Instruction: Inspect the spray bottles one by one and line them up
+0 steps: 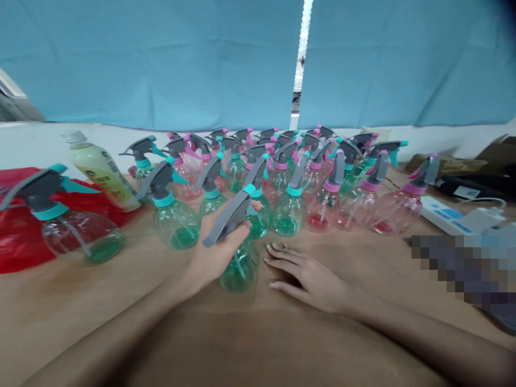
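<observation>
A green spray bottle (238, 266) is held at near centre, low over the bench (250, 344); whether it touches cannot be told. The grip of the left hand (215, 252) is clamped round its neck beneath the grey trigger, seemingly to steady the head. The right hand (310, 277) is laid flat just right of it, fingers apart, holding nothing. Rows of bottles (290, 177) are massed beyond, and a drink bottle (100, 169) is tilted at far left.

Brown tabletop (80, 312) under the fingers (282, 252), white ledge (32, 142) well beyond them, blue cloth backdrop (161, 59) rising above it, narrow bright gap (300, 59) in the cloth, up ahead of the fingers
</observation>
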The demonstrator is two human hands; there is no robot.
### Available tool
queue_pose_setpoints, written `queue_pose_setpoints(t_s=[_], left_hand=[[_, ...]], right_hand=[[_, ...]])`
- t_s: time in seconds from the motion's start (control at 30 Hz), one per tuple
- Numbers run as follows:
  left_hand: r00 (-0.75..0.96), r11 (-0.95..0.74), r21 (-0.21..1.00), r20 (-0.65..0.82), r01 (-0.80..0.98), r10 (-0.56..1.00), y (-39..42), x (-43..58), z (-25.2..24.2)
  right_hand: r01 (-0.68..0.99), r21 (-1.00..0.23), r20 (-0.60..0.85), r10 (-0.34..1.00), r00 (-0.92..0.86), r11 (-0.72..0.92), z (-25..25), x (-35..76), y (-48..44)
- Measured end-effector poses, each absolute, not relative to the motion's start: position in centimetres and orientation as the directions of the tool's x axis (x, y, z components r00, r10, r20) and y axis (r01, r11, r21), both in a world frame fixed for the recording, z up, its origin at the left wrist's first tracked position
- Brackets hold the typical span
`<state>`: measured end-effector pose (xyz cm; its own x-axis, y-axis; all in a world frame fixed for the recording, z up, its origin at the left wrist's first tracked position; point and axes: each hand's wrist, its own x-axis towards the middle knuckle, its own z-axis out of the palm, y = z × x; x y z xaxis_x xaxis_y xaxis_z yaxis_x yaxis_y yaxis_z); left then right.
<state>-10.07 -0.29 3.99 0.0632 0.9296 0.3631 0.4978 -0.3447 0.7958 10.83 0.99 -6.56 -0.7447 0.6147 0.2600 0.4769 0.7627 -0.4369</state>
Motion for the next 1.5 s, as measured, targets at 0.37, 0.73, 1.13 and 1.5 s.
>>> queue_pose_setpoints(t_s=[0.37,0.73,1.13,1.5], left_hand=[[0.091,-0.372,0.785,0.380,0.495,0.921,-0.15,-10.20,4.00],[0.103,-0.360,0.796,0.357,0.486,0.928,-0.13,-10.33,3.63],[0.116,-0.382,0.794,0.374,0.472,0.920,-0.23,-10.41,3.48],[0.114,-0.368,0.786,0.361,0.497,0.926,-0.02,-10.74,3.35]], right_hand=[[0.462,-0.445,0.275,0.608,-0.745,0.767,-6.56,10.90,1.01],[0.478,-0.424,0.257,0.609,-0.750,0.769,-6.49,10.88,0.98],[0.470,-0.441,0.268,0.612,-0.744,0.765,-6.57,10.92,0.95],[0.467,-0.445,0.278,0.614,-0.739,0.764,-6.64,10.91,0.96]])
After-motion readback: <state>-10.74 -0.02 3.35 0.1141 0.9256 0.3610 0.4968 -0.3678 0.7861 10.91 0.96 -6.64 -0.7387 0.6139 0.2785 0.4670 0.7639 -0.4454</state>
